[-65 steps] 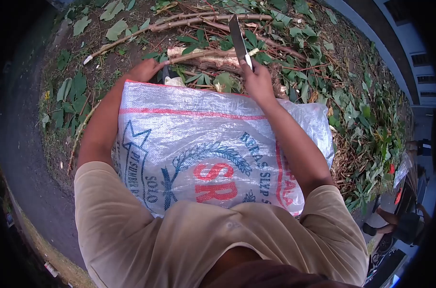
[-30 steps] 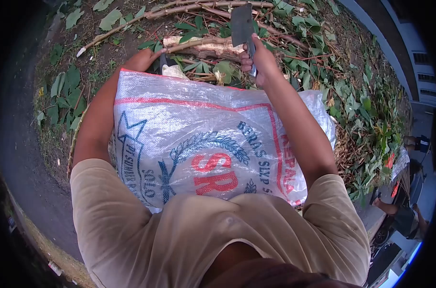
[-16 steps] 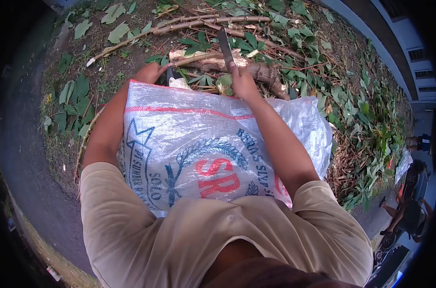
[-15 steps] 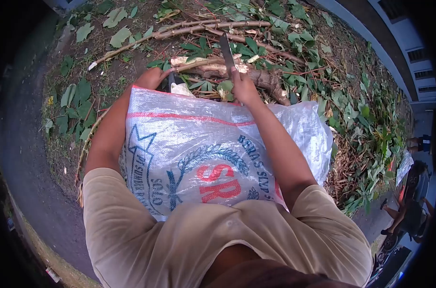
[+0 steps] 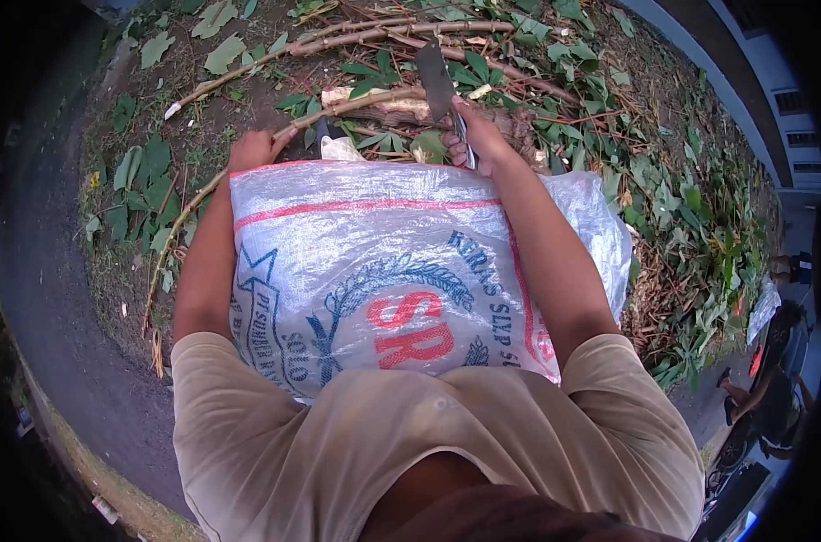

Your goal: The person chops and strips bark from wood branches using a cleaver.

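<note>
My left hand (image 5: 258, 149) is closed round a long thin branch (image 5: 356, 104), whose near part curves down to the left beside my forearm. The branch's cut end lies over a thick, chipped log (image 5: 397, 110). In my right hand (image 5: 479, 137) is a large knife (image 5: 436, 79), its broad dark blade pointing up and away, close to the branch's end. Across my lap lies a white woven sack (image 5: 374, 235) with red and blue print. Just beyond its edge, between my hands, are a dark object I cannot make out and a pale piece (image 5: 340, 149).
Long cut branches (image 5: 365, 38) lie on the ground beyond the log. Green leaves (image 5: 681, 217) and wood chips cover the right side. A paved strip (image 5: 49, 271) runs along the left. At far right a person (image 5: 776, 397) is beside a motorbike.
The knife has turned to show more of its flat side, and my right hand has shifted right. My left hand has moved left with the branch, whose cut end now lies near the blade.
</note>
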Tool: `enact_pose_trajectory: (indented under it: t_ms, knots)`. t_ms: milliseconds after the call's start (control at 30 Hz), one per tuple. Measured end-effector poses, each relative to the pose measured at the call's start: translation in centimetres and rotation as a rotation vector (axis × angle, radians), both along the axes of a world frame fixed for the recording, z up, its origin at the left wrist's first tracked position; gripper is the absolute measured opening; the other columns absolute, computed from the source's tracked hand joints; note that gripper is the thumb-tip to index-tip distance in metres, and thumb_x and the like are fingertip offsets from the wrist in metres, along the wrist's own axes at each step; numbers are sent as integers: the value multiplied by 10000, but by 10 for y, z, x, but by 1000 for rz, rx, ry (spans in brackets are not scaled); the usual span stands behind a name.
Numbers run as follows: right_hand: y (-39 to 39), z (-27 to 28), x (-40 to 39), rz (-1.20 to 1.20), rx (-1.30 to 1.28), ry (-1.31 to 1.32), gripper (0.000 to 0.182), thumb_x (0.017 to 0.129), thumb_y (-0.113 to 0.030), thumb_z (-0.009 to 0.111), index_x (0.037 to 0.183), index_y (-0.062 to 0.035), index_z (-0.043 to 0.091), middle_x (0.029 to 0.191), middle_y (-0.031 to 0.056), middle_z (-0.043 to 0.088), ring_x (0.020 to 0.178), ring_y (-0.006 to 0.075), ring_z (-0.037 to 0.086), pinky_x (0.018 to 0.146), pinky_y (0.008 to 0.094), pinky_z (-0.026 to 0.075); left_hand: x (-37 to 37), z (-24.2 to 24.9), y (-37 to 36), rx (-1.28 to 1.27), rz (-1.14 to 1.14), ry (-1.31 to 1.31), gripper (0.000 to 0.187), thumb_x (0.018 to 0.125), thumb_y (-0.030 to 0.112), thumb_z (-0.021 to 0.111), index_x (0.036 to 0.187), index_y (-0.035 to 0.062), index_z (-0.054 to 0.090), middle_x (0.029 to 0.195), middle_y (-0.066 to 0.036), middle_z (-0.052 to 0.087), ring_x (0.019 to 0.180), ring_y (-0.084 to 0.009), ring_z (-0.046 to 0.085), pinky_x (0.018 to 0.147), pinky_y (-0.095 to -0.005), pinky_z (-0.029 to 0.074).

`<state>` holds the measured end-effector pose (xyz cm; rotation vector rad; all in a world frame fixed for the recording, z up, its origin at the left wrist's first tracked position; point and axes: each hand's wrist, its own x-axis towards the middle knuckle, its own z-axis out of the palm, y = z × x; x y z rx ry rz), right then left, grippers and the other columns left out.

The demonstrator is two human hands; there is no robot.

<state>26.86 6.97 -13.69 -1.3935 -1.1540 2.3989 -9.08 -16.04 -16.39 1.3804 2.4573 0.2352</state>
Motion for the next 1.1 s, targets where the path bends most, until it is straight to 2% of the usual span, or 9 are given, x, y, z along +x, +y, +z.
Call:
enact_pose_trajectory:
  t_ms: [167, 300, 467, 567, 700, 800, 867, 1033, 1100]
  knots:
    - [6, 45, -12, 108, 548, -180, 527, 1058, -563, 527, 1108, -39, 546, 713, 22, 500, 525, 123, 432, 470, 308, 387, -2, -15, 9, -19, -38, 44, 647, 1035, 623, 501, 1103, 41, 774, 839, -267, 723, 881, -473, 712, 794, -563, 548]
    - [-3, 124, -17, -157, 301, 277, 423, 1089, -503, 498, 1019, -86, 504, 712, -9, 429, 546, 82, 357, 477, 262, 284, -10, 16, 17, -4, -118, -109, 717, 1030, 655, 487, 998, 1, 781, 829, -287, 712, 836, -465, 717, 792, -578, 547]
    - [9, 224, -18, -728, 832, 862, 429, 1094, -553, 460, 1030, -129, 486, 707, -23, 404, 503, 80, 337, 482, 241, 314, -8, -29, 9, -145, -20, -148, 789, 1034, 676, 479, 866, -43, 755, 715, -278, 668, 718, -459, 693, 739, -566, 543]
    - [28, 159, -21, -646, 1091, 972, 535, 1089, -635, 381, 1004, -108, 412, 758, 27, 437, 602, 129, 412, 579, 289, 376, 0, -21, 7, -197, 20, -151, 778, 1036, 667, 484, 867, -42, 759, 754, -286, 687, 748, -462, 708, 730, -569, 547]
    - [-16, -20, -23, -161, 77, -74, 475, 1110, -536, 411, 953, -88, 441, 687, 52, 456, 494, 153, 407, 463, 337, 368, -10, -36, 4, -99, -34, 32, 779, 1018, 670, 514, 861, -52, 761, 752, -301, 692, 750, -453, 721, 723, -566, 554]
    - [-11, 1, -2, -233, -92, 1, 450, 1114, -505, 420, 924, -100, 471, 685, 34, 442, 497, 122, 396, 455, 301, 362, -20, -25, 12, -38, -49, -7, 767, 1002, 673, 540, 872, -48, 769, 795, -305, 706, 780, -456, 726, 742, -555, 565]
    - [3, -7, 12, -260, -490, 317, 428, 1121, -482, 409, 927, -109, 485, 687, 14, 425, 503, 86, 385, 441, 260, 337, -8, -18, 4, -83, -32, -36, 757, 1003, 671, 537, 888, -37, 777, 839, -303, 716, 831, -448, 732, 771, -557, 564]
    - [22, 47, 33, -361, -300, 452, 413, 1125, -473, 406, 970, -103, 504, 709, 4, 427, 539, 76, 407, 453, 243, 329, -6, -8, 11, -30, -57, 68, 737, 1013, 665, 524, 906, -16, 785, 795, -287, 706, 828, -446, 728, 772, -555, 559]
    - [24, 87, 39, -507, 106, 428, 403, 1123, -473, 415, 1022, -91, 493, 719, 6, 426, 567, 82, 413, 492, 244, 350, 0, 12, 18, -18, -58, 52, 731, 1014, 665, 521, 913, -9, 787, 788, -285, 704, 822, -450, 723, 774, -555, 558]
